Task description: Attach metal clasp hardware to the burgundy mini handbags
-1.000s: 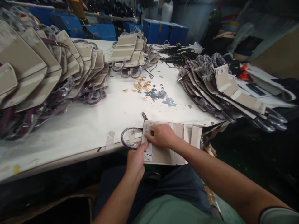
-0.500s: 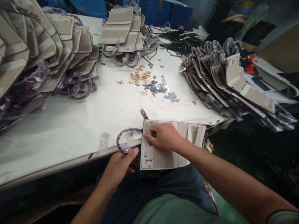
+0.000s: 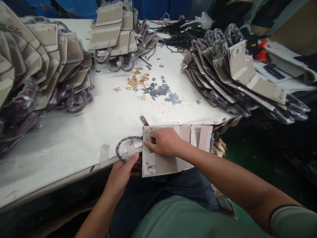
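A beige bag panel (image 3: 170, 162) lies over the near edge of the white table (image 3: 74, 145), with a plastic-wrapped dark handle (image 3: 123, 145) sticking out on its left. My right hand (image 3: 164, 141) rests on the panel's upper left part, fingers bent and pinched around a small dark fitting. My left hand (image 3: 122, 175) is at the table edge below the handle, thumb against the handle and fingers curled under the panel's left side. Small metal fittings show on the panel's left strip below my right hand.
Stacks of beige panels with wrapped handles lie at the left (image 3: 37, 72), back centre (image 3: 116, 36) and right (image 3: 235, 76). Gold clasps (image 3: 135, 81) and several dark metal pieces (image 3: 163, 94) lie scattered mid-table. Black cords (image 3: 178, 36) lie at the back.
My left hand has come off the panel's left strip and dropped to the table edge under the handle. My right hand has stayed on the panel. The view has tilted down.
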Demonstrator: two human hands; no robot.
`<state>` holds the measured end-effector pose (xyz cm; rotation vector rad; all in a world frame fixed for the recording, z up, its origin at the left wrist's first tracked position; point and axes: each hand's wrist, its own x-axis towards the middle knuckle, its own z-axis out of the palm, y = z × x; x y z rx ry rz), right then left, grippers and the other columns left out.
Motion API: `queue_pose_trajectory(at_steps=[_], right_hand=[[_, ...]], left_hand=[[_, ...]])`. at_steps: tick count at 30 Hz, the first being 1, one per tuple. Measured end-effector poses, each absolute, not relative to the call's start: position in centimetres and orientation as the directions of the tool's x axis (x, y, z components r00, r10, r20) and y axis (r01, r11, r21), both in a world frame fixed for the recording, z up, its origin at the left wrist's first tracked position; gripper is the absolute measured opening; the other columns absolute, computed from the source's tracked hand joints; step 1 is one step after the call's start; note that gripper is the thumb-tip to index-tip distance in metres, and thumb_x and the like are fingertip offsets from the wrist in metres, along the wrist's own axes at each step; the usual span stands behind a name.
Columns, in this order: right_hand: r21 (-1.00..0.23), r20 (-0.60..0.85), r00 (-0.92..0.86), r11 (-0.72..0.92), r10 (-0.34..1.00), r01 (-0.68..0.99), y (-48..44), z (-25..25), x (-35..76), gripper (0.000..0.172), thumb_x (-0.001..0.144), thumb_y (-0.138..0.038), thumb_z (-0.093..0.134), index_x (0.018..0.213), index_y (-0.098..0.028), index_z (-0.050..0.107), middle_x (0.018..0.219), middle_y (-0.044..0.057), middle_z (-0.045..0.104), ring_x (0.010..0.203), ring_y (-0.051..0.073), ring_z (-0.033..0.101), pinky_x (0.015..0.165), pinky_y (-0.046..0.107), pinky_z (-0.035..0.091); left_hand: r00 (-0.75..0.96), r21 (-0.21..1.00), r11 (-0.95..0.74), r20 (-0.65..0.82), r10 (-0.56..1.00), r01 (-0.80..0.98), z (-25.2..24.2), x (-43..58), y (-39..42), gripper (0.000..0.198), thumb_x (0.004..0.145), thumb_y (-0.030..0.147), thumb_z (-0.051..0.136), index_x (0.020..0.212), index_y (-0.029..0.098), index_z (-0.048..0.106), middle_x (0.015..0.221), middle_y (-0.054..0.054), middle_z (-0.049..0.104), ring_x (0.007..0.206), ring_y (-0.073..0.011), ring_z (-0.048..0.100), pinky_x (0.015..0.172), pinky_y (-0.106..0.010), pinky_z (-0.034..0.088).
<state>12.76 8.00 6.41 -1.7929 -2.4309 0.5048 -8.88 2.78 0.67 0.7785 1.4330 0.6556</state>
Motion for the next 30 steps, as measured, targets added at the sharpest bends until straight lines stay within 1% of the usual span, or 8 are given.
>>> queue_pose_trajectory(at_steps=[3,8,11,16,21,27,30], right_hand=[[-0.321,-0.136,-0.321,0.264,0.937,0.909,8.1,6.5,13.0,0.042,0.099,-0.058,0.055,0.097,-0.022,0.077,0.091,0.010,0.079,0.084,0.027,0.072,0.070,0.032,0.043],[-0.335,-0.112,-0.343,0.290,0.933,0.897,8.2,6.6,13.5,0.042,0.098,-0.057,0.053,0.096,-0.022,0.077,0.093,0.010,0.080,0.086,0.029,0.073,0.070,0.033,0.045],[-0.346,-0.130,-0.344,0.282,0.930,0.895,8.2,6.8,13.7,0.043,0.099,-0.057,0.052,0.099,-0.022,0.077,0.096,0.011,0.080,0.090,0.029,0.072,0.072,0.032,0.046],[-0.379,-0.129,-0.339,0.270,0.932,0.885,8.3,7.1,14.1,0.042,0.099,-0.056,0.053,0.098,-0.022,0.078,0.098,0.010,0.080,0.090,0.028,0.072,0.072,0.032,0.045],[-0.397,-0.110,-0.350,0.281,0.930,0.874,8.2,6.9,14.3,0.043,0.099,-0.056,0.052,0.095,-0.022,0.077,0.095,0.010,0.080,0.086,0.027,0.071,0.068,0.031,0.043],[-0.363,-0.106,-0.330,0.273,0.938,0.891,7.8,6.6,14.0,0.044,0.099,-0.057,0.053,0.100,-0.022,0.078,0.099,0.011,0.080,0.088,0.028,0.071,0.069,0.031,0.041],[-0.359,-0.110,-0.315,0.258,0.943,0.897,7.8,6.4,13.7,0.044,0.098,-0.059,0.054,0.098,-0.021,0.078,0.097,0.011,0.079,0.086,0.027,0.070,0.068,0.031,0.039]], left_hand=[[0.029,0.791,0.607,-0.610,0.792,0.077,0.8,-8.7,3.0,0.064,0.071,0.064,0.083,0.107,0.011,0.077,0.099,-0.016,0.079,0.079,-0.0291,0.074,0.061,-0.035,0.060],[-0.027,0.792,0.604,-0.604,0.797,0.091,1.3,-8.2,3.2,0.058,0.068,0.060,0.085,0.100,0.011,0.077,0.094,-0.014,0.079,0.076,-0.0284,0.074,0.059,-0.036,0.061],[-0.055,0.789,0.610,-0.607,0.793,0.071,1.4,-7.8,3.2,0.053,0.067,0.054,0.086,0.096,0.011,0.077,0.091,-0.013,0.079,0.075,-0.0282,0.074,0.058,-0.036,0.061],[-0.082,0.796,0.603,-0.598,0.797,0.055,1.6,-7.3,3.3,0.049,0.070,0.047,0.085,0.101,0.012,0.076,0.091,-0.012,0.079,0.074,-0.0277,0.074,0.055,-0.034,0.061],[-0.071,0.801,0.596,-0.592,0.803,0.060,1.5,-7.3,3.2,0.049,0.070,0.046,0.085,0.104,0.011,0.076,0.093,-0.013,0.079,0.073,-0.0272,0.074,0.054,-0.034,0.060],[-0.050,0.809,0.587,-0.585,0.810,0.038,0.8,-7.8,2.7,0.046,0.074,0.048,0.082,0.099,0.010,0.077,0.092,-0.014,0.078,0.072,-0.0253,0.073,0.055,-0.033,0.061],[-0.036,0.816,0.577,-0.576,0.816,0.032,0.5,-7.9,2.5,0.047,0.075,0.052,0.081,0.098,0.010,0.077,0.091,-0.013,0.078,0.070,-0.0243,0.072,0.055,-0.032,0.060]])
